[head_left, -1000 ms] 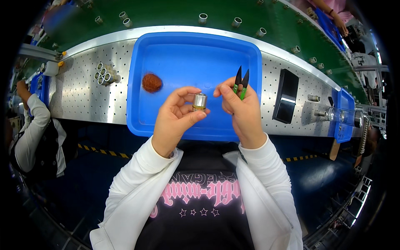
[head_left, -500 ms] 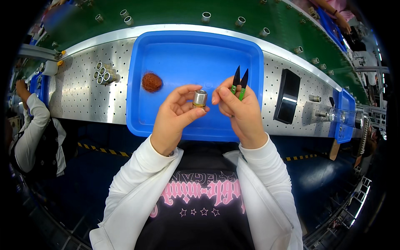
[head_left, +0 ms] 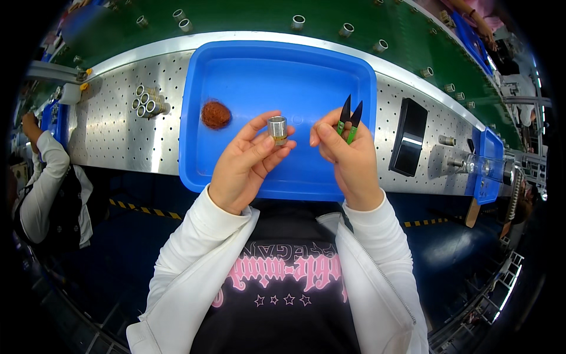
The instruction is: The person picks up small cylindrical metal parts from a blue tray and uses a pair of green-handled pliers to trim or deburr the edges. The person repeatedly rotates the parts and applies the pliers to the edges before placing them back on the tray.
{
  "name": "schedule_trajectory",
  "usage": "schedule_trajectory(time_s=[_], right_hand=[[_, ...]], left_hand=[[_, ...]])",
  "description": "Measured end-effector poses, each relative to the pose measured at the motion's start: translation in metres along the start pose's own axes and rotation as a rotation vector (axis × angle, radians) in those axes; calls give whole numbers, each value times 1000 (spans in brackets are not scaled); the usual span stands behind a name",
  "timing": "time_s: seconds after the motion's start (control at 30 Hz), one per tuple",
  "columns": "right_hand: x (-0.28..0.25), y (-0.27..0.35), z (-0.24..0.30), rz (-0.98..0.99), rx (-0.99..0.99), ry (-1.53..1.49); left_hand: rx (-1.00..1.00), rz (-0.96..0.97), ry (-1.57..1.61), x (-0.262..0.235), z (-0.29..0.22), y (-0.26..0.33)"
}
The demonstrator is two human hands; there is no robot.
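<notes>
Between thumb and fingers, my left hand (head_left: 250,159) holds a short silver metal sleeve (head_left: 277,128) with a brassy lower band, its open end facing up. My right hand (head_left: 351,156) is closed around thread snips (head_left: 352,121) with green handles; the two dark pointed blades stick up past the fingers and stand apart. A small gap separates the snips from the sleeve. Both hands are over a blue plastic tray (head_left: 277,50). Inside its left part lies a reddish-brown clump of fibrous scouring material (head_left: 216,114).
A perforated metal bench (head_left: 118,138) carries a cluster of several sleeves (head_left: 147,101) on the left and a black phone (head_left: 408,137) on the right. Beyond it, a green conveyor belt (head_left: 247,17) bears spaced sleeves. Another person's sleeved arm (head_left: 50,159) shows at far left.
My left hand has raised the sleeve slightly and shifted it left. My right hand has moved a little right with the snips, widening the gap. Sleeves on the belt have drifted right.
</notes>
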State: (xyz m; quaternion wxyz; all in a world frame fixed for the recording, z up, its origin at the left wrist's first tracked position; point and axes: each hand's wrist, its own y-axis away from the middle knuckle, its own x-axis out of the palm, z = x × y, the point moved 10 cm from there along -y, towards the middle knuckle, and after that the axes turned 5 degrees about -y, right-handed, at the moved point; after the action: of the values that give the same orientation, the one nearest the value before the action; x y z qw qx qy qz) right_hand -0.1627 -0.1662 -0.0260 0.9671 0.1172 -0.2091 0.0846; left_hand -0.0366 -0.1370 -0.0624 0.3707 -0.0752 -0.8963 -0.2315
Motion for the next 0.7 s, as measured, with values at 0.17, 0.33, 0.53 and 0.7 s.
schedule_trajectory(time_s=[0.17,0.33,0.53,0.7], right_hand=[[-4,5,5,-40,-15,99],[9,8,42,-47,-276,664],[37,7,48,207,-461,851],[31,6,49,193,-390,922]], left_hand=[[-9,17,22,1,0,0],[145,-1,-331,9,-17,5],[371,114,-759,32,-26,14],[266,140,-714,28,-18,13]])
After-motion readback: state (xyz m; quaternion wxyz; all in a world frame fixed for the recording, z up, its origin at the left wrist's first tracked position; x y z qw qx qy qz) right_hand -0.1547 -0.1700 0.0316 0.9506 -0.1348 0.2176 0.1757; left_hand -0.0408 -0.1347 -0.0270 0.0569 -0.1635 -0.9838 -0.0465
